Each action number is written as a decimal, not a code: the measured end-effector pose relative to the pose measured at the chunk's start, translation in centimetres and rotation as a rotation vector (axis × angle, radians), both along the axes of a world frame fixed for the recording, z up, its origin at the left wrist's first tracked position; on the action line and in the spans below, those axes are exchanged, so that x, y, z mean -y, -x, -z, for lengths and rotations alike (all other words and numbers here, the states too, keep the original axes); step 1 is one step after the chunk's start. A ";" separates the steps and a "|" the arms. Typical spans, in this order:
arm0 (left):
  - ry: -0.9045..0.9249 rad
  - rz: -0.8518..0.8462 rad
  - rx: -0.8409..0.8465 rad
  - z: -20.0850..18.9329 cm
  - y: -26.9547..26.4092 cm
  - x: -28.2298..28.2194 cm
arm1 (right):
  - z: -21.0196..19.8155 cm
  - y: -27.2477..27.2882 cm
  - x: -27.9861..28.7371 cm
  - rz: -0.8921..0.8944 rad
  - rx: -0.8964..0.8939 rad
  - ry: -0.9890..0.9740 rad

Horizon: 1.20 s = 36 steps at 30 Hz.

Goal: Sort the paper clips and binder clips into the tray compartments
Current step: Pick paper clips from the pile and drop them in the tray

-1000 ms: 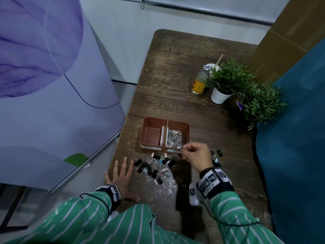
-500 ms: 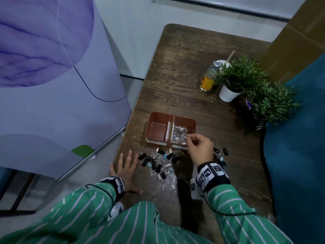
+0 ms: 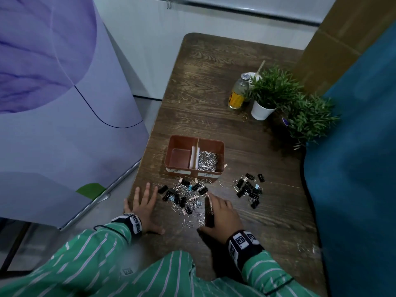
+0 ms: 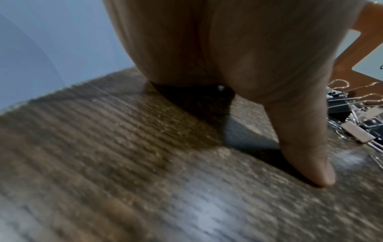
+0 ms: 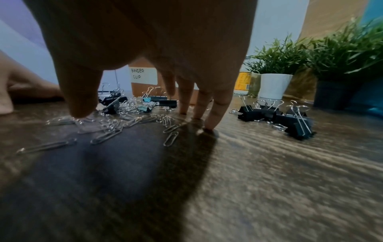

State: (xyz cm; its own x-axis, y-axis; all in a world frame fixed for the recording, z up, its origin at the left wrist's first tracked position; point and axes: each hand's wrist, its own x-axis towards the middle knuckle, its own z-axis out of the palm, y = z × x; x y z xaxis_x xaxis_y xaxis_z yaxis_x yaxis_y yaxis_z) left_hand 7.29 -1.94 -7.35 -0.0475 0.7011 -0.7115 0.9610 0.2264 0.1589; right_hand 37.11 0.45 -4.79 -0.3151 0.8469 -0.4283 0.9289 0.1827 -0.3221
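Observation:
The brown tray (image 3: 194, 139) has two compartments; the left one (image 3: 179, 156) is bare and the right one holds a heap of silver paper clips (image 3: 206, 161). A mixed pile of black binder clips and paper clips (image 3: 183, 197) lies in front of the tray. A second group of binder clips (image 3: 249, 189) lies to the right. My right hand (image 3: 211, 201) is at the pile's right edge; in the right wrist view its fingertips (image 5: 209, 126) touch the table, the thumb hovers over loose paper clips (image 5: 103, 126), and it holds nothing. My left hand (image 3: 143, 200) lies flat, fingers spread, left of the pile.
A "BINDER CLIP" label (image 5: 143, 76) marks the tray's left front. At the back right stand a bottle (image 3: 237, 93), a plant in a white pot (image 3: 264, 108) and a second plant (image 3: 310, 118). A small ring (image 3: 245, 117) lies nearby. Blue fabric (image 3: 353, 179) borders the table's right side.
My right hand has come back from above the tray's right compartment down to the pile on the table, its pinch now undone. The left hand has stayed flat in place.

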 end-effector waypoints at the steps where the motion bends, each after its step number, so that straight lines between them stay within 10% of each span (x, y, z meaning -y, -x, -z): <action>1: -0.001 -0.002 -0.002 -0.1 0.0 0.0 | 0.0 -0.1 0.2 -0.036 0.027 -0.009; 27: -0.022 0.012 -0.026 -0.4 -0.2 0.3 | -0.6 4.8 -0.1 -0.196 0.070 -0.010; 36: -0.004 0.016 -0.050 -0.1 -0.3 0.1 | -3.1 3.2 -4.7 0.363 -0.381 -0.097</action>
